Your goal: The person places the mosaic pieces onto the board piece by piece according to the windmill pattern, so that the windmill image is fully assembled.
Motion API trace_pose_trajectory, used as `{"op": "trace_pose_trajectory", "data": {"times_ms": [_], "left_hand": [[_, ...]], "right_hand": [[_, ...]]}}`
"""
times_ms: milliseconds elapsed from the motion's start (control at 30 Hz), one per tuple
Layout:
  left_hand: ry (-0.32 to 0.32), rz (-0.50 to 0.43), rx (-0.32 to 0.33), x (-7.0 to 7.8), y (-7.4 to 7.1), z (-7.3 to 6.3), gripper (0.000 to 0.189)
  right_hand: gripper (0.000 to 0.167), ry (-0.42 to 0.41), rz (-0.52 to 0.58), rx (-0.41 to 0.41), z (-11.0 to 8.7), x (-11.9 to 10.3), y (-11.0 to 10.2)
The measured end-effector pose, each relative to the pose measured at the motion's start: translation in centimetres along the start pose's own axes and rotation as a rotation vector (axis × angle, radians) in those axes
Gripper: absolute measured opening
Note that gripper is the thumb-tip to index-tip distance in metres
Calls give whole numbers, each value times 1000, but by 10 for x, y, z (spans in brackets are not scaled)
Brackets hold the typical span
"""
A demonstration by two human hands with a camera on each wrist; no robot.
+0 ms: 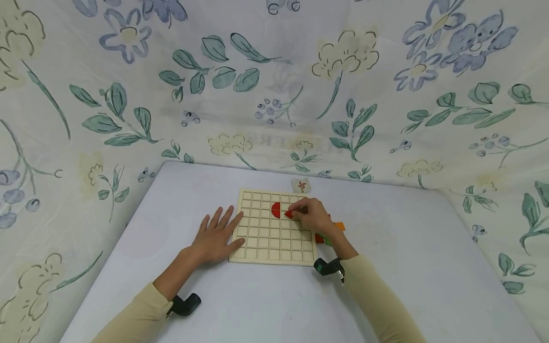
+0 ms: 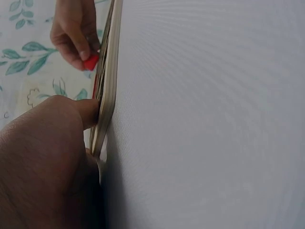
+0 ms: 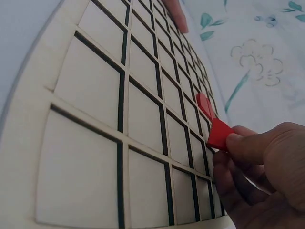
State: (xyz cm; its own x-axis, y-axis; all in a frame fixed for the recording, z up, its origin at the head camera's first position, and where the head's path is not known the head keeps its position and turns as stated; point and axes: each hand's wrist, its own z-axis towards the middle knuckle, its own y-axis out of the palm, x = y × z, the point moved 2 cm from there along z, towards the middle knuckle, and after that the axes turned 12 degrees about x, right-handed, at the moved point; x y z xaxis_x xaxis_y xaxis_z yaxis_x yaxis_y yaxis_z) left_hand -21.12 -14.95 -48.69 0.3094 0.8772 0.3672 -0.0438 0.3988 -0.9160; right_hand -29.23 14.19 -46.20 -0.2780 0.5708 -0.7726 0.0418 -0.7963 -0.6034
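Note:
A pale wooden grid board (image 1: 257, 242) with square recesses lies on the table. My left hand (image 1: 214, 239) rests at its left edge, fingers spread and straight, with the thumb and fingertips on the rim. Between thumb and fingers, my right hand (image 1: 315, 216) pinches a red tile (image 3: 220, 135) just above the upper right part of the grid. Left of that tile, red quarter-circle pieces (image 1: 276, 210) sit in the board and form a half disc. The right hand and forearm cover some cells on the right side.
A small card (image 1: 301, 185) with a red flower pattern on a grid lies behind the board. Right of the board, partly under the right wrist, are loose coloured tiles, among them an orange one (image 1: 340, 226). A floral cloth (image 1: 274, 128) rises behind the white table (image 1: 266, 305).

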Motion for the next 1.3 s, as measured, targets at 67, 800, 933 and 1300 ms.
{"op": "trace_pose_trajectory", "data": {"times_ms": [67,800,933,1300], "left_hand": [[4,-2,2,0,1,-1,77],[24,11,48,-6,9,0,78],[23,-9,48,-4,6,-1,78],[10,14,33,1,2,-3,76]], "right_hand": [[12,-8,-19,-18,1,0,3],[7,-418,-462,100,0,-11,8],[15,-509,-588,70,-2,-12,9],[17,-414,-519,123,-9,-7,-2]]}}
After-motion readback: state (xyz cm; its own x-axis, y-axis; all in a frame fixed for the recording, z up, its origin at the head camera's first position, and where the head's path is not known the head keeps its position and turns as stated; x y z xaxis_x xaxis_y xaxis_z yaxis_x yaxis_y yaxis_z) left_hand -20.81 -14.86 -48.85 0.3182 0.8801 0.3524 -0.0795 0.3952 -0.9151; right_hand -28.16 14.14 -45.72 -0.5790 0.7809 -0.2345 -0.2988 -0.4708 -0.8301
